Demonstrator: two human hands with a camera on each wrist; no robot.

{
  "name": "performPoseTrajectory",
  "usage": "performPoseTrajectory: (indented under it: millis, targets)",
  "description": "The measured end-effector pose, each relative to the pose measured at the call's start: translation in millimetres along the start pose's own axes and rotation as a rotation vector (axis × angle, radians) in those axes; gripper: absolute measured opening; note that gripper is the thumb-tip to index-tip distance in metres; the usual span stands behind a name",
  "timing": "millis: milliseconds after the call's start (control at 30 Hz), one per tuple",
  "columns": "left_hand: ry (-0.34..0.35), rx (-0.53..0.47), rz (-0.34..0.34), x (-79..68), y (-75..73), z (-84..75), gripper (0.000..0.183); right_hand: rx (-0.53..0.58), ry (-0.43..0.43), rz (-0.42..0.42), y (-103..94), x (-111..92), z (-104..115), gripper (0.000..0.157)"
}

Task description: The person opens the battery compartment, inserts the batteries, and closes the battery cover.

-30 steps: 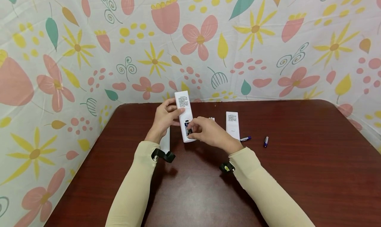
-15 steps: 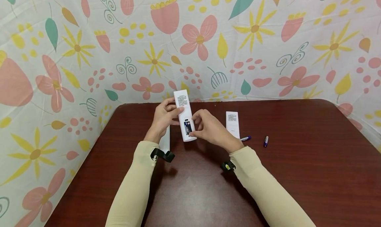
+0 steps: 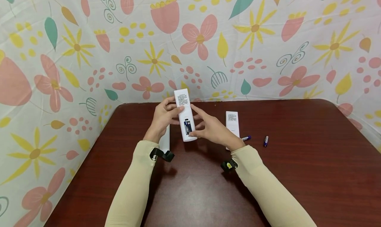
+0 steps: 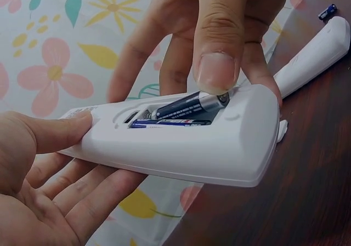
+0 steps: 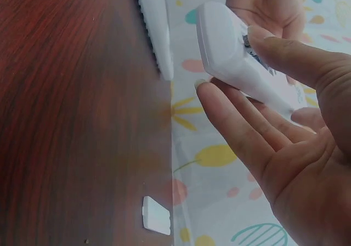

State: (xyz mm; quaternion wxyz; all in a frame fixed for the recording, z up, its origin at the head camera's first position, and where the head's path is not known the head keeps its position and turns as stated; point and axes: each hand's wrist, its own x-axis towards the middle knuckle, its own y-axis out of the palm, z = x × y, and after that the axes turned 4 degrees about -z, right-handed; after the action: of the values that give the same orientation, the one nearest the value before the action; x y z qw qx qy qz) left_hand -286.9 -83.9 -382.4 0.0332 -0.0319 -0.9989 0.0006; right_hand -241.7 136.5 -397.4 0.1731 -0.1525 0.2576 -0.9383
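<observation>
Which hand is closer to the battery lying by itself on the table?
The right hand. It's left of that lone battery, not touching it, at the raised remote. The left hand is farther left, holding the remote's other side.

Dark reddish-brown table (image 3: pixel 300 174), floral-patterned cloth (image 3: pixel 190 65) behind — white, pink, yellow, green

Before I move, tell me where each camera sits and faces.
Head: on the head, facing forward and down; left hand, right hand, sleeves show.
Left wrist: on that wrist, facing the remote and batteries; both hands show.
Right wrist: on that wrist, facing the remote's end; both hands show.
Wrist views share the remote.
</observation>
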Motion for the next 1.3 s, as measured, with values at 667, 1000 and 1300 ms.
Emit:
performPoseTrajectory:
  millis: [667, 1000, 1300]
  targets:
    - [0.023, 0.002, 0.007, -3.0, -0.3, -4.7, 0.058, 0.104, -0.054, -0.053, 5.4, 0.6, -0.2, 0.097]
    - [0.034, 0.000, 0.005, -4.0, 1.2, -4.8, 0.058, 0.091, -0.056, -0.072, 5.8, -0.1, -0.5, 0.095]
    - [0.043, -0.006, -0.004, -5.5, 2.9, -5.8, 0.057, 0.080, -0.049, -0.069, 4.9, -0.4, 0.0, 0.096]
